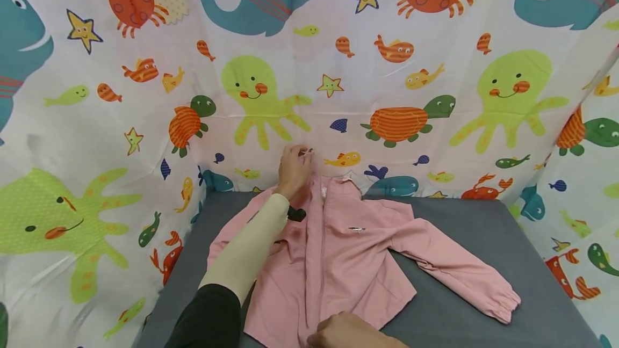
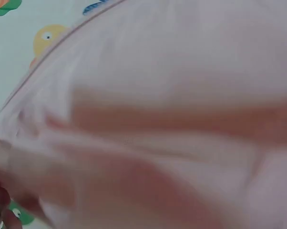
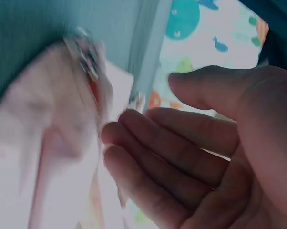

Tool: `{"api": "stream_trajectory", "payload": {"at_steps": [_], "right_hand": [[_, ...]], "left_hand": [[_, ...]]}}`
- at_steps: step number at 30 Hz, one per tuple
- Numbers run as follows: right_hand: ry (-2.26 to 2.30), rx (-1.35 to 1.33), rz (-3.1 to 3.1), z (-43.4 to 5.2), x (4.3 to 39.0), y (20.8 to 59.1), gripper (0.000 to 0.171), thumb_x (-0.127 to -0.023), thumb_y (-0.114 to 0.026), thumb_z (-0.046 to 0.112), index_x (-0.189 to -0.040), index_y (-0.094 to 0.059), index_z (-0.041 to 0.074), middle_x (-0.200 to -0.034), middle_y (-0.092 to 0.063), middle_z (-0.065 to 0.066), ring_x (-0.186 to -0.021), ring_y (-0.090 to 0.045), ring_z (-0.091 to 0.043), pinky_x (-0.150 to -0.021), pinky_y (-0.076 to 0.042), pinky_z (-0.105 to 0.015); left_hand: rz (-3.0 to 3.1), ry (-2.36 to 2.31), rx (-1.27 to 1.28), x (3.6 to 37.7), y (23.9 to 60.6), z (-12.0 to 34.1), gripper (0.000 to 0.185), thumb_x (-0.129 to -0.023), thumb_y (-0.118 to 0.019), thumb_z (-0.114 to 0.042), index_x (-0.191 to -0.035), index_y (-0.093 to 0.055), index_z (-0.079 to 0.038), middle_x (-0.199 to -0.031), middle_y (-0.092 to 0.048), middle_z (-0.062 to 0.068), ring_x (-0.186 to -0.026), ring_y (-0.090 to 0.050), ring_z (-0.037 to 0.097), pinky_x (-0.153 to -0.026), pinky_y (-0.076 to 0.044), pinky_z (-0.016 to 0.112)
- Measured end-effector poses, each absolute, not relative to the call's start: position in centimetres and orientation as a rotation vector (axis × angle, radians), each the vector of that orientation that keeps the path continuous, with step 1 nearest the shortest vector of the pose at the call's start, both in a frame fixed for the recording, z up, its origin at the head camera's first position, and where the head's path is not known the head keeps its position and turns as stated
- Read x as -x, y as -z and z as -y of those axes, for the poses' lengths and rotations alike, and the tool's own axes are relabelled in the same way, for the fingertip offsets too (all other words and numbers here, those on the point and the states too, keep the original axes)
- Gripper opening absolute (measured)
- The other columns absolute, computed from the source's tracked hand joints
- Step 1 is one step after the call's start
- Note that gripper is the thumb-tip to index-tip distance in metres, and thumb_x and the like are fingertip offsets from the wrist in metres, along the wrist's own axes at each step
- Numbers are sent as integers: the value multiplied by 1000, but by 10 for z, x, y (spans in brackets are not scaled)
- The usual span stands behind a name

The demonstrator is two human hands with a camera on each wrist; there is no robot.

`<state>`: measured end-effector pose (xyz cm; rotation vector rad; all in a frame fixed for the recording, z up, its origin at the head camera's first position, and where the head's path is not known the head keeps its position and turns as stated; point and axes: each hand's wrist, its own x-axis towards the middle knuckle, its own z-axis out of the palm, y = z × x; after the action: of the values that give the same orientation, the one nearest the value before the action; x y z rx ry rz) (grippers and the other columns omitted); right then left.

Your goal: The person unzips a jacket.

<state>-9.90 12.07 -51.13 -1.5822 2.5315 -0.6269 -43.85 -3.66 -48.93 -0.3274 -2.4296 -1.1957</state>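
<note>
Right hand (image 1: 350, 333) fingers loosely spread at pink jacket (image 1: 348, 251) hem edge; left hand (image 1: 293, 169) pinching collar.

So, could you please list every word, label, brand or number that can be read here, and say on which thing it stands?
No text can be read in any view.
The pink jacket has a small dark mark on the chest, too small to read.
The sea-animal curtain shows only pictures, no words.
</note>
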Motion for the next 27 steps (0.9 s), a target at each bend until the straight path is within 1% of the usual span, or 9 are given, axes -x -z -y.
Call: {"api": "stream_trajectory", "payload": {"at_steps": [1,4,5,8,11,14,17,23,27], "right_hand": [[621,1591,-2561,-122,101,506,14,-102,-75,21,-88,-75,22,-70,-60,16,-65,-35,18,-60,-32,-2],[636,1524,-2659,-129,108,494,5,-99,-76,13,-99,-77,18,-77,-63,15,-69,-45,14,-64,-37,-5],[649,1501,-2694,-132,111,492,7,-98,-77,11,-102,-77,16,-80,-64,13,-71,-48,12,-65,-39,-6],[653,1407,-2811,-140,116,485,18,-98,-75,12,-116,-80,11,-96,-75,7,-82,-64,5,-72,-53,-14],[648,1321,-2904,-147,122,478,20,-98,-75,14,-118,-79,11,-102,-77,5,-87,-70,-2,-74,-58,-22],[652,1218,-2952,-151,128,472,22,-98,-76,15,-120,-79,10,-106,-79,3,-93,-75,-9,-77,-61,-29],[628,1181,-3005,-155,133,470,24,-96,-77,14,-120,-78,9,-108,-80,1,-96,-77,-14,-80,-63,-34],[610,1117,-3056,-159,139,471,29,-92,-78,10,-121,-79,6,-113,-81,-3,-101,-79,-19,-85,-65,-40],[603,1064,-3058,-161,142,471,31,-91,-78,10,-122,-79,5,-116,-82,-4,-103,-79,-21,-86,-65,-42]], "left_hand": [[2425,1192,330,435,490,39,34,-110,-62,-29,-137,-70,-9,-141,-60,15,-119,-65,34,-103,-54,53],[2403,1170,349,427,494,45,41,-109,-66,-26,-146,-64,-8,-148,-55,15,-125,-62,33,-107,-52,52],[2387,1162,365,424,495,47,42,-108,-66,-24,-147,-63,-7,-147,-56,15,-124,-61,33,-107,-52,51],[2352,1171,424,415,496,53,44,-109,-66,-24,-148,-62,-3,-143,-60,19,-122,-62,36,-106,-53,52],[2317,1183,480,404,495,57,46,-110,-64,-25,-148,-62,1,-140,-64,22,-117,-66,39,-102,-55,53],[2293,1162,524,393,494,59,47,-109,-65,-25,-147,-63,2,-139,-68,23,-119,-69,42,-103,-56,56],[2264,1117,565,383,495,60,46,-106,-70,-20,-146,-65,2,-139,-70,23,-122,-71,42,-104,-57,57],[2238,1095,632,363,496,65,52,-102,-74,-18,-149,-63,3,-145,-69,24,-131,-70,42,-103,-60,54],[2229,1088,674,353,499,70,52,-101,-76,-18,-148,-65,3,-144,-70,24,-126,-73,41,-105,-59,55]]}}
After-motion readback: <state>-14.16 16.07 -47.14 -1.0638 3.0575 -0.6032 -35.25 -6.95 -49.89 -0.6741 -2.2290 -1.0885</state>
